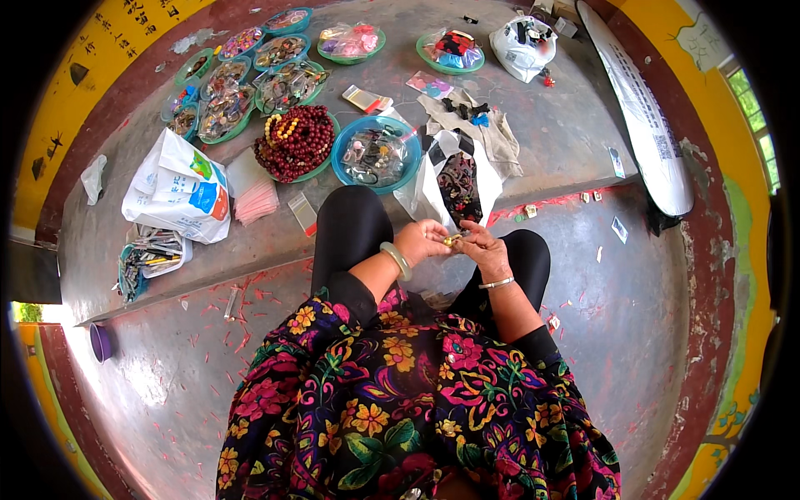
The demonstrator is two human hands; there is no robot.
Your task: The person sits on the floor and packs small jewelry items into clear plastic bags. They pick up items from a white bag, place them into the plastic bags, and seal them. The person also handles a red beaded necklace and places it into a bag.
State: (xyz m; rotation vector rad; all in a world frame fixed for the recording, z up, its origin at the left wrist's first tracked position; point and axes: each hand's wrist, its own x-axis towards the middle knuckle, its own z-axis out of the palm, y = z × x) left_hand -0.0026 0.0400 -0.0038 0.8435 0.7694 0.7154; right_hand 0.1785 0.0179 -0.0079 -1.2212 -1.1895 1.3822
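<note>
Between my knees, a small gold-coloured piece (452, 240) is pinched in the fingertips of both hands; its exact kind is too small to make out. My left hand (423, 242), with a pale bangle on the wrist, grips it from one side. From the other side my right hand (485, 250), wearing a silver bracelet, closes its fingers on it. Just beyond my hands stands an open white plastic bag (425, 185) with dark patterned contents. Beside it sits a blue basin (340, 154) of small packaged trinkets.
Dark red bead strings (292, 150) fill a green basin, with several more trinket basins behind. A white bag (177, 187) and a white basket (175, 257) of pens stand left. Grey cloth (500, 137) lies right of centre; a long white board (642, 108) leans far right.
</note>
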